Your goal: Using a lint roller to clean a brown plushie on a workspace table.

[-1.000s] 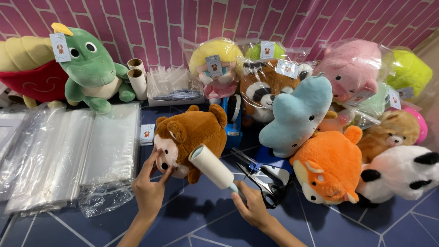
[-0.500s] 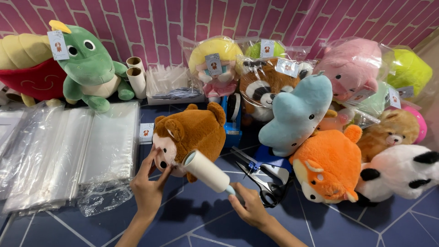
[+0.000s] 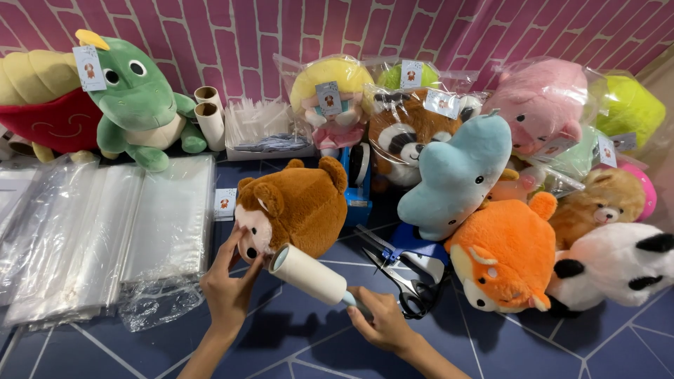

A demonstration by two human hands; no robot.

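Observation:
A brown monkey plush (image 3: 298, 209) sits on the dark blue tiled surface in the middle. My left hand (image 3: 228, 288) rests on its pale face, fingers around the muzzle. My right hand (image 3: 382, 323) grips the light blue handle of a white lint roller (image 3: 309, 275), whose roll lies against the plush's lower front, just right of the face.
Stacked clear plastic bags (image 3: 98, 231) lie at left. Black scissors (image 3: 404, 281) lie right of the roller. A light blue plush (image 3: 456, 175), an orange plush (image 3: 505, 256) and a white-and-black plush (image 3: 618, 263) crowd the right. A green dinosaur plush (image 3: 137, 98), cardboard tubes (image 3: 209, 116) and bagged plushes line the brick wall.
The lint roller has moved left and down across the brown plush toward its face. My left hand stays on the face; the plush has turned slightly.

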